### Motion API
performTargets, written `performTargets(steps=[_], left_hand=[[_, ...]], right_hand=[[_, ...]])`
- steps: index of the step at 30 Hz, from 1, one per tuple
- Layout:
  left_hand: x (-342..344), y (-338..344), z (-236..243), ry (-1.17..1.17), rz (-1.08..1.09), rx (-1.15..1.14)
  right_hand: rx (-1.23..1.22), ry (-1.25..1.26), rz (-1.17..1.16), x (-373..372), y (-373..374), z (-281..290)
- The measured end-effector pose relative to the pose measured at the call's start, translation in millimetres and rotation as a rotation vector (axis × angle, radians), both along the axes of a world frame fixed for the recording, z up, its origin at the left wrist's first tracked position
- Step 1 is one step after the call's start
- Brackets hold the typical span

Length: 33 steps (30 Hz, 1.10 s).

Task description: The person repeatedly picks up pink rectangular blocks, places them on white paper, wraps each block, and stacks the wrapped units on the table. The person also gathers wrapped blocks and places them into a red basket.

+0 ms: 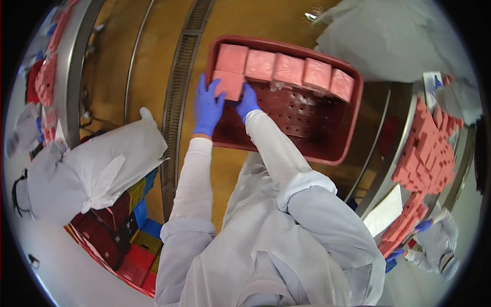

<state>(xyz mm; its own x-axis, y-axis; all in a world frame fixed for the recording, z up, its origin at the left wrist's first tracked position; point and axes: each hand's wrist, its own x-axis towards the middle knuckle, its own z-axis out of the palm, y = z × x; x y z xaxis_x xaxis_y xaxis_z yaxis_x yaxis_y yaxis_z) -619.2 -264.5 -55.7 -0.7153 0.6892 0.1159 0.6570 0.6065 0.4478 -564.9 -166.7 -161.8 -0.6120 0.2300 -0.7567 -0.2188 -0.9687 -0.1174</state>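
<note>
Between my two blue-gloved hands is a pink block-shaped pack [228, 86], at the left end of a dark red perforated plastic crate [286, 155]. My left hand [206, 107] grips its left side, thumb toward the front face. My right hand [247, 102] holds its lower right side, with the fingertips partly hidden. Directly behind the held pack lies another pink pack [231, 58]. Along the crate's far wall runs a row of similar packs [289, 69], shiny as if wrapped in clear film. Whether the held pack touches the crate floor, I cannot tell.
A floor drain [178, 102] runs left of the crate. Steel tables flank me; the right one carries many pink blocks [427, 153] and a white sheet [383, 211]. Co-workers in white stand around, one close at left [115, 166]. Coloured crates [138, 261] stand at lower left.
</note>
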Motion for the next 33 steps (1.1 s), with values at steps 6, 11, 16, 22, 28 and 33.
performTargets(steps=[6,11,16,22,28,33], left_hand=[[5,-5,-2,0.217,-0.102,-0.026],[102,49,13,0.380,-0.238,-0.050],[307,170,50,0.200,-0.862,0.139],[568,245,88,0.181,-1.432,0.108],[655,262,68,0.067,-1.533,-0.088],[673,275,84,0.150,-1.500,0.027]], right_hand=[[0.311,0.014,0.448,122,34,60],[0.881,-0.204,0.203,309,107,144],[1.447,-1.022,-0.192,568,167,200],[1.184,-2.106,-0.684,925,173,151],[0.495,-0.809,-1.389,1097,154,144],[0.532,-1.294,-1.121,1143,178,117]])
